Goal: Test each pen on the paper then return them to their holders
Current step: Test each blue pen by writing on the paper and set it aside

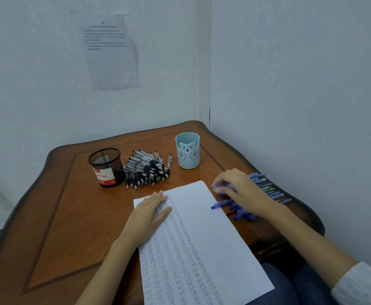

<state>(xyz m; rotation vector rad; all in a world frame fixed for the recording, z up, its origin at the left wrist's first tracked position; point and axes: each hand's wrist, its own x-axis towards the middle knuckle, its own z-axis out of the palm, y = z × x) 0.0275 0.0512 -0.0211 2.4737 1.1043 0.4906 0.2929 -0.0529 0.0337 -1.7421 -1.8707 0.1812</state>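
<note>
Left hand [150,211]: flat, fingers straight and together, pressing the far left corner of the paper [202,249], which lies slanted on the near right part of the desk [70,216] and overhangs its near edge. Rows of small test marks cover most of the sheet.

Right hand [241,190]: palm down, fingers curled onto the blue pens [268,190]. A bluish blur sits under the fingertips; whether one pen is already gripped cannot be told.

Key relation: the blue pens lie in a loose heap at the right edge of the desk, just beside the paper's right side and directly under the right hand, with their long axes running roughly from the paper toward that edge. The right hand is clearly the nearer one. A pen taken here likely needs only a short move leftward to reach the sheet.

Black pens [147,170]: a second heap toward the far edge, long axes running roughly far to near, between the two holders and apart from both hands.

Containers: the mesh holder [106,166], far left, shows a red label and no pens. The bear cup [188,153], far right, shows none above its rim; its inside is mostly hidden.
</note>
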